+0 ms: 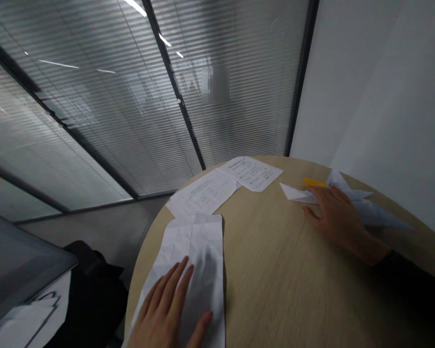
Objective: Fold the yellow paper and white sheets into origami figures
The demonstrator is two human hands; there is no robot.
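Observation:
My left hand (166,309) lies with its fingers spread on a long sheet of creased white paper (203,241) at the near left of the table. Over at the right, my right hand (335,217) reaches across several folded white paper pieces (379,212) with pointed ends. Its thumb stands apart from the fingers, whose tips rest at or just above the paper. Beside those fingertips shows a small orange-yellow piece (313,182). Part of the folded paper is hidden under the hand.
Two printed sheets (203,193) (253,171) lie at the far edge of the round wooden table (271,270). A glass partition with blinds (239,125) stands behind, and a white wall (377,96) at the right. Lower left are a grey surface (21,261) and white papers (29,319).

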